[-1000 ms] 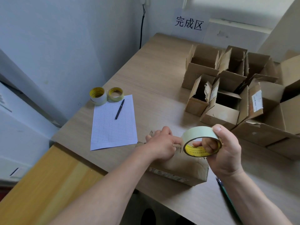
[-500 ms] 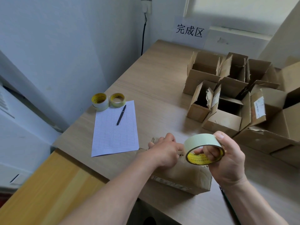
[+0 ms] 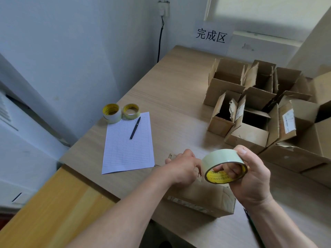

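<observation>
The right hand [image 3: 250,178] grips a tape roll [image 3: 223,158] over a closed cardboard box [image 3: 206,197] at the near edge of the surface [image 3: 170,97]. The left hand [image 3: 180,169] rests on the box, just beside the roll. To the left a pen [image 3: 135,128] lies on a lined sheet [image 3: 129,149]. Open boxes [image 3: 250,104] crowd the far right.

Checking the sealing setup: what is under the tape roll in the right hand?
A cardboard box lies below the tape roll, left hand resting on it. That hand and the right hand hide most of its top.

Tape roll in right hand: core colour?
Tape roll core is yellow with dark print; head view.
</observation>
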`<control>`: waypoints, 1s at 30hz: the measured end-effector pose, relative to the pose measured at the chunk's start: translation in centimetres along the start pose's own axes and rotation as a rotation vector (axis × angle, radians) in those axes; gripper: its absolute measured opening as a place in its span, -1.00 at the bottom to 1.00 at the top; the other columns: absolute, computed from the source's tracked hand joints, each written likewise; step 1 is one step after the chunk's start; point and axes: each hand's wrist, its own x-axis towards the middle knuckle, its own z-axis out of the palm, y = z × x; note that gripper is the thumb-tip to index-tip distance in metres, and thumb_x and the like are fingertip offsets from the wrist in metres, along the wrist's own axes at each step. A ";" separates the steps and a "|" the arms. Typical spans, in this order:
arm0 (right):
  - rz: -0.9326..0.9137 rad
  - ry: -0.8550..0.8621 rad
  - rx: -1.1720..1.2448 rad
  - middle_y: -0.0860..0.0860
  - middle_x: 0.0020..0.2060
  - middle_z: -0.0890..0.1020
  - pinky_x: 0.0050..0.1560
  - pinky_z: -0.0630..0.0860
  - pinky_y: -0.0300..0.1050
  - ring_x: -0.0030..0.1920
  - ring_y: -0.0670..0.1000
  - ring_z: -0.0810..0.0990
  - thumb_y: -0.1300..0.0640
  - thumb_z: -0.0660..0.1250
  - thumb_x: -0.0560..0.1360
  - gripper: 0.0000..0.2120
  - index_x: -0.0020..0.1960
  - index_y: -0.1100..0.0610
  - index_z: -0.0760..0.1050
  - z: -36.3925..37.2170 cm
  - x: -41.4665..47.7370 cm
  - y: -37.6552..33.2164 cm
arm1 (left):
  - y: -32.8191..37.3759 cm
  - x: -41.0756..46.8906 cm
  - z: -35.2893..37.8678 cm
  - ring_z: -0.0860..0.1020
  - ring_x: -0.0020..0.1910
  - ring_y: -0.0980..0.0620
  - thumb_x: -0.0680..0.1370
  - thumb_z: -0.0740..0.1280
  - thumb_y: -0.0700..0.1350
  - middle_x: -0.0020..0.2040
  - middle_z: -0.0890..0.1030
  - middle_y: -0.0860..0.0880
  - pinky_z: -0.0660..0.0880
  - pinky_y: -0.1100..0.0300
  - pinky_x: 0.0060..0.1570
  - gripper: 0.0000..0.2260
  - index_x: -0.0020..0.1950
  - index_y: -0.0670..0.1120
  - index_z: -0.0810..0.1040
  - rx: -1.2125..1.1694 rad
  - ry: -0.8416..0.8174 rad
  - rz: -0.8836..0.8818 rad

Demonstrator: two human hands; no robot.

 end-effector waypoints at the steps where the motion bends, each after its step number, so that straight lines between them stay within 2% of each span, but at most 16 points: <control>1: -0.003 0.005 0.001 0.00 -0.60 0.20 -0.25 0.54 0.04 -0.55 0.04 0.20 0.10 0.16 0.45 -0.70 -0.45 0.09 0.28 -0.1 0.0 0.1 | -0.4 0.2 0.1 0.38 0.17 -0.03 0.62 0.18 -0.13 0.17 0.32 0.04 0.21 -0.03 0.20 -0.74 -0.23 0.15 0.33 -0.018 0.014 0.016; 3: -0.011 0.024 0.002 0.00 -0.60 0.19 -0.25 0.55 0.05 -0.53 0.05 0.17 0.10 0.16 0.46 -0.69 -0.46 0.09 0.27 -0.3 -0.1 0.2 | -1.2 0.2 0.5 0.36 0.08 0.05 0.58 0.21 -0.16 0.09 0.33 0.08 0.20 0.01 0.13 -0.77 -0.19 0.16 0.41 -0.068 0.064 0.055; 5: -0.008 0.057 0.008 0.00 -0.59 0.18 -0.26 0.55 0.04 -0.52 0.05 0.16 0.09 0.15 0.46 -0.68 -0.46 0.08 0.26 -0.8 -0.2 0.3 | -2.1 -0.1 1.2 0.35 0.08 0.09 0.49 0.31 -0.16 0.09 0.36 0.09 0.20 0.03 0.13 -0.80 -0.09 0.18 0.43 -0.084 0.103 0.098; 9: 0.000 0.105 0.044 0.01 -0.55 0.17 -0.27 0.52 0.02 -0.50 0.04 0.16 0.08 0.14 0.47 -0.68 -0.44 0.08 0.25 -1.9 -0.6 0.1 | -2.9 -1.0 3.1 0.34 0.17 0.12 0.37 0.46 0.08 0.11 0.43 0.15 0.22 0.05 0.14 -0.62 0.13 0.18 0.45 0.007 0.230 0.174; 12: -0.001 0.114 0.073 -0.02 -0.55 0.18 -0.29 0.50 -0.02 -0.50 0.02 0.17 0.08 0.13 0.48 -0.68 -0.46 0.06 0.25 -2.2 -0.9 0.0 | -3.1 -0.5 5.0 0.39 0.14 0.09 0.37 0.39 0.14 0.03 0.46 0.18 0.23 0.05 0.07 -0.72 0.04 0.15 0.50 0.019 0.445 0.192; 15: -0.003 0.132 0.073 -0.01 -0.55 0.16 -0.30 0.50 -0.02 -0.50 0.02 0.16 0.08 0.13 0.46 -0.69 -0.45 0.07 0.25 -2.4 -1.2 -0.1 | -3.2 -0.1 6.6 0.47 -0.04 0.06 0.40 0.29 0.09 -0.16 0.49 0.16 0.23 0.07 -0.08 -0.89 -0.17 0.09 0.52 -0.050 0.645 0.208; 17: -0.007 0.144 0.071 0.01 -0.55 0.15 -0.30 0.51 -0.01 -0.50 0.03 0.17 0.07 0.14 0.46 -0.69 -0.44 0.08 0.24 -2.5 -1.4 0.0 | -3.2 0.0 7.2 0.46 -0.12 0.09 0.42 0.25 0.08 -0.23 0.48 0.16 0.24 0.08 -0.13 -0.88 -0.23 0.06 0.48 -0.080 0.722 0.209; 19: -0.014 0.150 0.065 0.02 -0.56 0.17 -0.28 0.50 0.01 -0.51 0.04 0.19 0.07 0.14 0.46 -0.68 -0.46 0.08 0.26 -2.5 -1.7 0.2 | -3.2 -0.1 7.1 0.42 -0.19 0.11 0.47 0.22 0.04 -0.27 0.44 0.16 0.32 0.05 -0.14 -0.89 -0.21 0.05 0.45 -0.152 0.767 0.211; 21: -0.024 0.168 0.063 0.00 -0.58 0.20 -0.24 0.48 0.02 -0.53 0.03 0.23 0.07 0.14 0.46 -0.66 -0.48 0.06 0.28 -2.2 -2.0 0.8 | -3.5 -0.2 6.9 0.38 -0.27 0.12 0.53 0.24 -0.05 -0.31 0.41 0.16 0.34 0.11 -0.20 -0.91 -0.16 -0.01 0.44 -0.267 0.827 0.213; 25: -0.062 0.254 -0.020 0.00 -0.60 0.23 -0.21 0.43 0.09 -0.58 0.02 0.36 0.08 0.18 0.45 -0.71 -0.41 0.14 0.27 -1.5 -2.5 3.0 | -4.5 -0.5 6.7 0.50 -0.33 0.05 0.58 0.29 -0.16 -0.31 0.52 0.04 0.43 0.17 -0.34 -0.92 -0.10 -0.08 0.44 -0.513 0.911 0.180; 27: -0.095 0.270 -0.115 0.01 -0.59 0.26 -0.24 0.41 0.02 -0.56 0.06 0.45 0.10 0.23 0.44 -0.73 -0.40 0.15 0.31 -1.4 -2.5 4.2 | -5.4 -0.5 6.4 0.51 -0.33 0.11 0.58 0.31 -0.28 -0.30 0.55 0.03 0.43 0.31 -0.33 -0.83 -0.11 -0.04 0.42 -0.585 0.995 0.117; 30: -0.146 0.236 -0.303 0.02 -0.56 0.32 -0.38 0.37 -0.14 -0.43 0.14 0.45 0.04 0.33 0.40 -0.73 -0.42 0.10 0.39 -1.3 -2.4 5.2 | -6.3 -0.7 6.3 0.55 -0.24 0.05 0.57 0.29 -0.25 -0.21 0.58 -0.02 0.48 0.26 -0.25 -0.76 -0.11 0.09 0.38 -0.609 1.067 0.077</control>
